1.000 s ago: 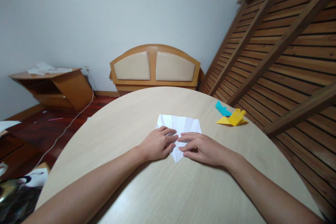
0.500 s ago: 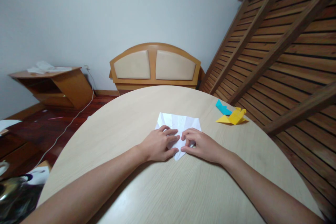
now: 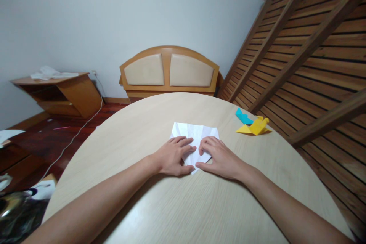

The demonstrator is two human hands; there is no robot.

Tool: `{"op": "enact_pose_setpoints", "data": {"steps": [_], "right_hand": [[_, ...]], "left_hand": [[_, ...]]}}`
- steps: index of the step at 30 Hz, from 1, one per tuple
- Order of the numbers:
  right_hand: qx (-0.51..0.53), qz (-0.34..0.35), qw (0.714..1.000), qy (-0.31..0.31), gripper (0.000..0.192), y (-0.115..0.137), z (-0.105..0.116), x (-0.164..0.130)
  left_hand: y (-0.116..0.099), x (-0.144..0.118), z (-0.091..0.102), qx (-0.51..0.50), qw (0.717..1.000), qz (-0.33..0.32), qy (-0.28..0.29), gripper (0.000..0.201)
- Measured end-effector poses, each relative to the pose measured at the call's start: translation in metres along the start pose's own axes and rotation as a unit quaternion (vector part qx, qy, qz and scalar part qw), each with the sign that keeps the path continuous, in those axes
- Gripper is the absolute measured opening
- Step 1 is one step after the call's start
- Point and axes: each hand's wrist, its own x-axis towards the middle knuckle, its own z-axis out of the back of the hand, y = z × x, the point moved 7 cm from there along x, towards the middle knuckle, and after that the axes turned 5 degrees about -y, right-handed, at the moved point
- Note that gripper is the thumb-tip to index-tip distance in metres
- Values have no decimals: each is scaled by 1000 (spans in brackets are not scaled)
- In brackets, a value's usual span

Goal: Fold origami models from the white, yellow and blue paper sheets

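Both hands flat on the white paper [image 3: 195, 137], palms down, fingers spread and pressing, nothing pinched or lifted. Left hand [image 3: 173, 156] covers the paper's near-left part, thumb tip at the near point of the fold. Right hand [image 3: 220, 157] covers the near-right part, thumb lying along the near-right edge. Fingertips of the two hands are just beside each other over the paper's centre line, a thin strip of white showing between them.

Biggest to smallest:
- Slatted wooden frame [image 3: 314, 45] leaning along the right side, behind the table.
- Round light-wood table [image 3: 185, 206], both forearms resting on it.
- Padded headboard [image 3: 169, 70] against the wall past the table's far edge.
- Wooden side shelf [image 3: 61, 93] at left on the floor, crumpled white stuff on top, a white cable [image 3: 77, 135] running past it across the floor.
- White paper: middle of the table, folded into a wide shape tapering to a point toward the person, far edge flat on the tabletop.
- Yellow folded paper [image 3: 254, 127] on the table's right side, well apart from the hands.
- Blue folded paper [image 3: 242, 116] just behind the yellow one, touching or overlapping it, can't tell which.
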Motion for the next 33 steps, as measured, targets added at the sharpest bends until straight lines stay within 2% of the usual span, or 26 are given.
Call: {"op": "enact_pose_setpoints", "data": {"steps": [6, 10, 13, 16, 18, 28, 33], "right_hand": [[-47, -24, 998, -26, 32, 9, -3, -3], [-65, -54, 996, -20, 46, 5, -10, -7], [-74, -87, 993, 5, 67, -5, -17, -9], [-76, -134, 987, 52, 96, -19, -25, -15], [-77, -164, 980, 82, 105, -30, -28, -19], [-132, -235, 959, 92, 76, -82, -10, -29], [-179, -266, 945, 68, 62, -92, -4, -29]], "left_hand": [[3, -3, -6, -24, 999, 5, 49, 71], [3, -5, -9, -30, 996, 5, 85, 62], [3, -4, -9, -25, 997, 24, 74, 53], [0, -4, -8, -9, 999, 30, 42, 55], [-1, -4, -9, -2, 999, 29, 30, 56], [-4, -3, -9, 10, 998, 50, 40, 57], [-6, -3, -9, 22, 999, 46, 20, 56]]}}
